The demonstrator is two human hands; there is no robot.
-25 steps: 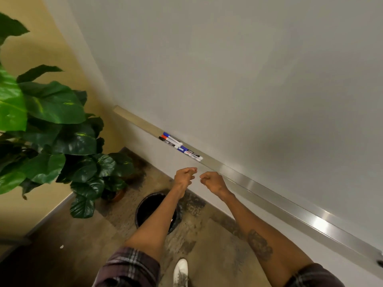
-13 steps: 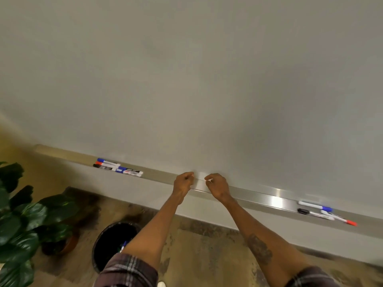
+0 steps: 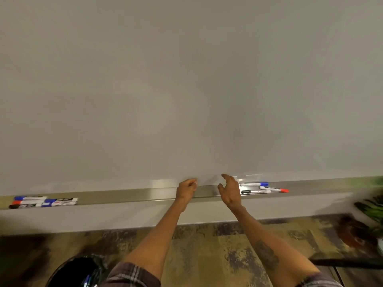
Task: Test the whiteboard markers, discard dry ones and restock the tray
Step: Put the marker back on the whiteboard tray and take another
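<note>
— Hands?
— Right hand (image 3: 230, 191) open, fingers spread, above the tray (image 3: 124, 196); left hand (image 3: 186, 191) curled at its front edge, whether gripping anything I cannot tell.
— Markers?
— One marker cluster (image 3: 261, 188) at three o'clock, just beside the right hand; a second cluster (image 3: 43, 201) far off at nine.

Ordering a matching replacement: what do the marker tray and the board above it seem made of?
Marker tray: likely brushed aluminium, silvery with bright glare patches. Whiteboard: smooth, faintly glossy off-white sheet showing soft reflections; painted steel or melamine, cannot tell.
</note>
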